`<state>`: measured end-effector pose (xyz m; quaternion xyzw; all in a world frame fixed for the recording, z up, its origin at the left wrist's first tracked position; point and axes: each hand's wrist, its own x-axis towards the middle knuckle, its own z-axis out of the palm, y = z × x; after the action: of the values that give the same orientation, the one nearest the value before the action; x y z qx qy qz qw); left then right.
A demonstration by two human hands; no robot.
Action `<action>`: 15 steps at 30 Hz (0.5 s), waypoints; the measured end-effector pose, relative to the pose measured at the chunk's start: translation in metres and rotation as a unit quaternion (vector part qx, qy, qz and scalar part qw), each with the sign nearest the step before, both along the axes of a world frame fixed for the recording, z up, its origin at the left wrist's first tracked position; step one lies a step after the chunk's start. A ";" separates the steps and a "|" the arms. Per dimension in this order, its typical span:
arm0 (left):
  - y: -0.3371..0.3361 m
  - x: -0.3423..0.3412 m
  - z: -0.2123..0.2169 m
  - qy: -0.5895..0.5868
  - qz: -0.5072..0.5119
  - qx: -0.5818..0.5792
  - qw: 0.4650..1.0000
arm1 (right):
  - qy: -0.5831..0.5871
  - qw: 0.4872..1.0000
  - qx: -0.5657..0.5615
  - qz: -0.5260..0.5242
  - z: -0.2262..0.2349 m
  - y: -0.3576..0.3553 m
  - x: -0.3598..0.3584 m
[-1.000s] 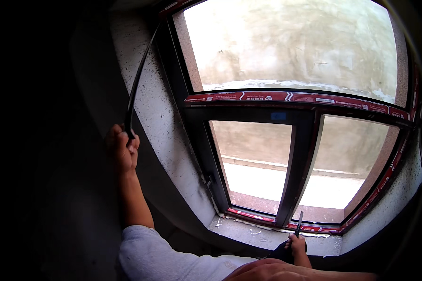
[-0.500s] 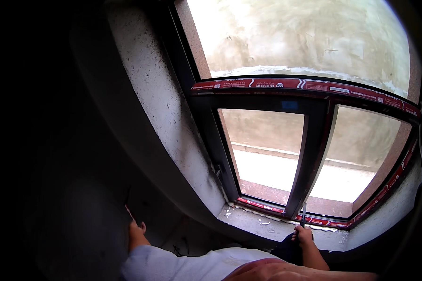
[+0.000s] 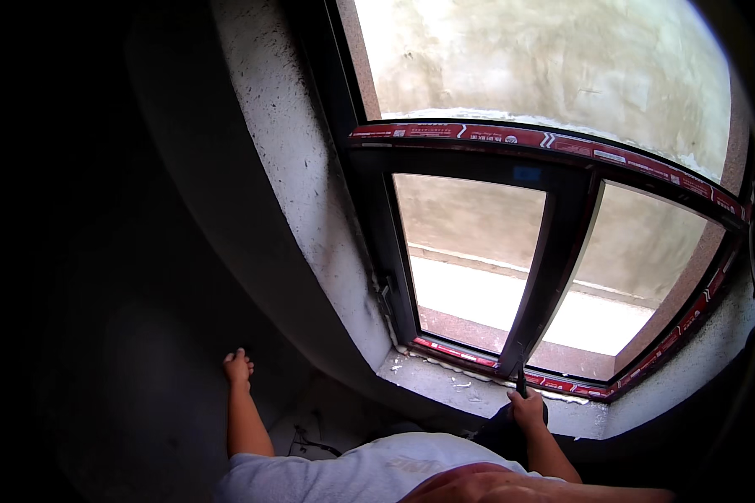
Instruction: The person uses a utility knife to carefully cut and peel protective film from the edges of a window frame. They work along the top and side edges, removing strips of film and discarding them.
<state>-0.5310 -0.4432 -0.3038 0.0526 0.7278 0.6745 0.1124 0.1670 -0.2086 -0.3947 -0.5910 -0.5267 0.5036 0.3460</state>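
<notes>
My right hand (image 3: 527, 408) is closed around the dark handle of a slim knife (image 3: 522, 381). The knife points up toward the bottom rail of the window frame (image 3: 512, 356), close to the foot of the centre post. I cannot tell whether its tip touches the frame. Out to the left, my left hand (image 3: 238, 366) is raised in the dim part of the room with its fingers curled in. Whatever it may hold is hidden. Red printed protective tape (image 3: 562, 386) covers the bottom rail, and pale foam (image 3: 470, 371) shows along the joint below.
A rough grey sill (image 3: 445, 394) with white crumbs runs under the window. Red tape also covers the crossbar (image 3: 512, 138). The plastered reveal (image 3: 285, 168) borders the left side. A dark cable (image 3: 310, 444) lies on the floor by my left side.
My left hand has risen, and the thin dark piece seen by it earlier no longer shows. The right hand with the knife has shifted slightly left in view, as has the lower window.
</notes>
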 end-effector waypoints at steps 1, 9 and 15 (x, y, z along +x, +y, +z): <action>0.029 0.020 0.015 0.036 -0.045 -0.024 0.998 | -0.035 0.997 0.069 0.010 0.017 0.006 0.003; 0.155 0.240 0.230 0.322 -0.422 0.192 0.825 | 0.095 0.931 0.351 -0.008 0.259 0.059 0.078; 0.107 0.389 0.437 0.748 -0.435 0.375 0.332 | 0.115 0.840 0.526 -0.065 0.374 0.033 0.125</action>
<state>-0.1424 -0.3359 0.1330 0.8813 0.0498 0.4079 -0.2334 0.2925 -0.1758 -0.0208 -0.2908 -0.6294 0.1917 0.6947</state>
